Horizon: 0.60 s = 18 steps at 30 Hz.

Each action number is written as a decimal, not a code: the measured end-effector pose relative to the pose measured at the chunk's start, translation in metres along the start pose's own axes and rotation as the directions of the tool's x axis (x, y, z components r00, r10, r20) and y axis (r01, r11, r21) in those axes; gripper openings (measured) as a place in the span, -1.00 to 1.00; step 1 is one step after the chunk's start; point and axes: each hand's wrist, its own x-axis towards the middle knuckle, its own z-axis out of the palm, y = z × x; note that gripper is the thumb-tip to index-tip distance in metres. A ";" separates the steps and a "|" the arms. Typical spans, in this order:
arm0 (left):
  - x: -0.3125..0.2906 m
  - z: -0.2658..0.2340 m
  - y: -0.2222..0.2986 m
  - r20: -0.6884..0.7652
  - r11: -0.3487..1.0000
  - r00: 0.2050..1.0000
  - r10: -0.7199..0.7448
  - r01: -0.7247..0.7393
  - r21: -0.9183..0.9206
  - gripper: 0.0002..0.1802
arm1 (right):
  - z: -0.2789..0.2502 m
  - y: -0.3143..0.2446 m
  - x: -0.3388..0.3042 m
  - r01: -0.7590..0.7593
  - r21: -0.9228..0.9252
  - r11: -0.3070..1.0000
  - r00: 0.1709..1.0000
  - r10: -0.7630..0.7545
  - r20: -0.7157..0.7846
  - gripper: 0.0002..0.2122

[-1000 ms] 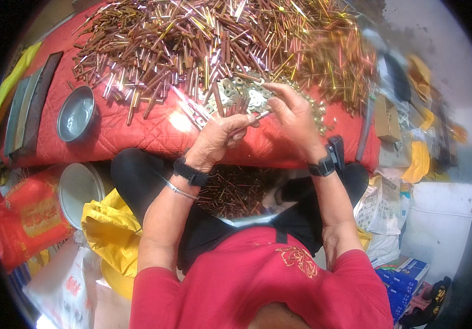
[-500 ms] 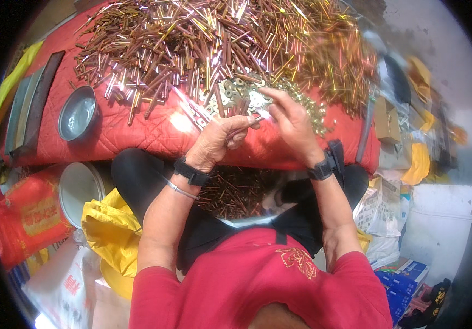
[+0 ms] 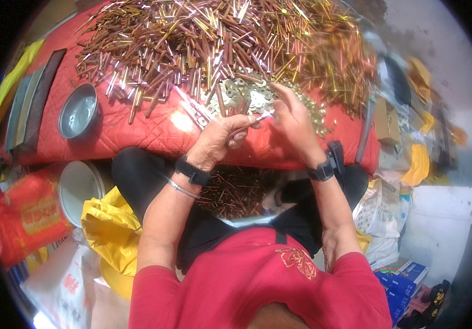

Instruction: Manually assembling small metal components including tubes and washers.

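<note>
My left hand (image 3: 220, 136) is closed around a slim metal rod (image 3: 262, 117), whose shiny end pokes out past the thumb and forefinger. Just right of that end, my right hand (image 3: 297, 118) is raised with its fingers stretched out and slightly blurred; I see nothing in it. Flat pale washers (image 3: 252, 97) lie in a heap beyond both hands. Small brass-coloured nuts (image 3: 317, 116) are scattered beside and beyond the right hand. Several shiny metal pieces (image 3: 195, 112) rest on the red quilted cover (image 3: 153, 131), left of my left hand.
A large pile of copper-coloured tubes (image 3: 164, 49) fills the far side, with thin yellowish bolts (image 3: 335, 66) at its right. On the left stand a metal bowl (image 3: 78, 112) and a white bucket (image 3: 79, 192). More rods (image 3: 230, 192) lie below the cover's edge, between my legs.
My right hand has drawn slightly right and away from the left fingertips. My left hand stays in place, still gripping the rod.
</note>
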 end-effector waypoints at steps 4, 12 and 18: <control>-0.003 0.000 0.002 0.022 1.000 1.000 0.008 -0.009 0.025 -0.78 | 0.002 -0.012 -0.005 0.052 -0.023 0.998 0.999 -0.051 0.015 -0.67; -0.002 -0.001 -0.002 0.005 0.999 1.000 -0.006 0.006 0.035 -0.77 | 0.003 -0.019 -0.009 0.009 -0.063 0.998 0.999 -0.006 0.042 -0.70; -0.001 -0.004 -0.004 0.008 0.998 0.998 -0.065 0.065 0.028 -0.78 | 0.003 -0.019 -0.012 0.168 -0.123 0.978 0.986 -0.168 0.006 -0.64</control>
